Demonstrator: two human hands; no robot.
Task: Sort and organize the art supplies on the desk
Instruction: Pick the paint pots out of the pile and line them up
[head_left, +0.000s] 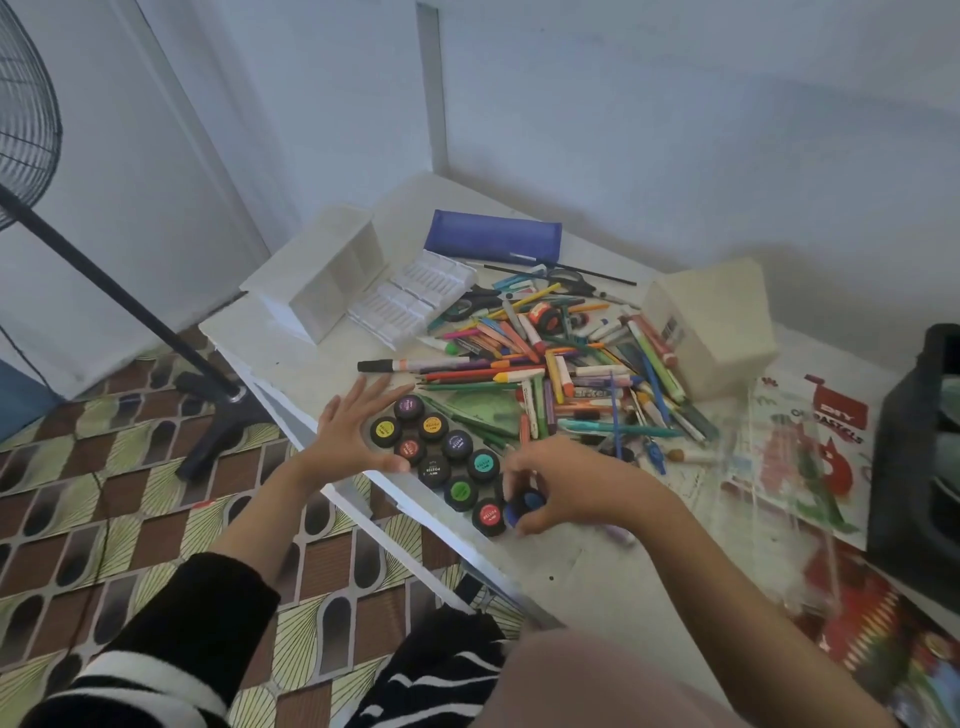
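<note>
Striped black sleeve (171, 639), lower left of frame, nearest the lens; bare forearm runs up from it to left hand (353, 431). Left hand flat, fingers straight and spread, palm and thumb pressed against the left side of the paint pots (441, 457). Pots sit clustered at centre of frame, on the near edge of the desk (291, 364). Right hand (561, 483) just right of the cluster, fingers curled round a blue-lidded pot (524, 506) close beside the red-lidded one. Step, by my reading: gathering the pots into one block, blue one going in at the lower right end. Next move calls for seating it snug without nudging neighbours off the edge, with the left hand as backstop. Beyond, upper centre: loose heap of pens and pencils (545, 353), unsorted. White organiser (332, 270) further to the upper left, a likely destination.
</note>
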